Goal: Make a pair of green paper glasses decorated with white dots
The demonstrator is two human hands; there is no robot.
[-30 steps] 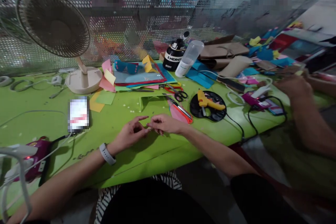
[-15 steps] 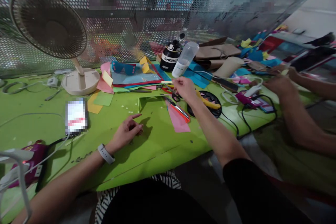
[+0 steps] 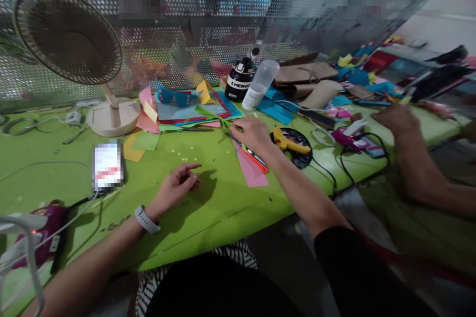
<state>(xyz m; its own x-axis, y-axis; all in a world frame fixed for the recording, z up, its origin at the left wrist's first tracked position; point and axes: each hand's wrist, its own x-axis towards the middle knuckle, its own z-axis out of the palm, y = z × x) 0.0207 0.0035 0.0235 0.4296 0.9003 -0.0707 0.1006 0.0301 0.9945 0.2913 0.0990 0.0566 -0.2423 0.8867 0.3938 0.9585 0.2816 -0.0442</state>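
Note:
My right hand (image 3: 253,134) is closed, its fingertips pinching one end of a light green paper strip (image 3: 211,115). The strip reaches leftward over a stack of coloured sheets (image 3: 178,121). Just below that hand, an orange-and-silver utility knife (image 3: 255,158) lies on a pink paper piece (image 3: 253,173). My left hand (image 3: 182,183) hovers low over the green tabletop (image 3: 219,208), index finger stretched out and the other fingers loosely curled, with nothing in it. Tiny pale paper squares (image 3: 185,153) lie scattered beyond its fingertips.
A fan (image 3: 113,116) stands back left, with a phone (image 3: 107,163) and a purple-and-white device (image 3: 40,233) nearer. A black bottle (image 3: 238,81) and clear bottle (image 3: 261,84) stand at the back. A yellow glue gun (image 3: 292,142) rests on a black disc. Another person's arm (image 3: 409,148) is at right.
My right hand has come slightly nearer and now grips the green strip, which has lifted off the table towards the back. My left hand has barely moved.

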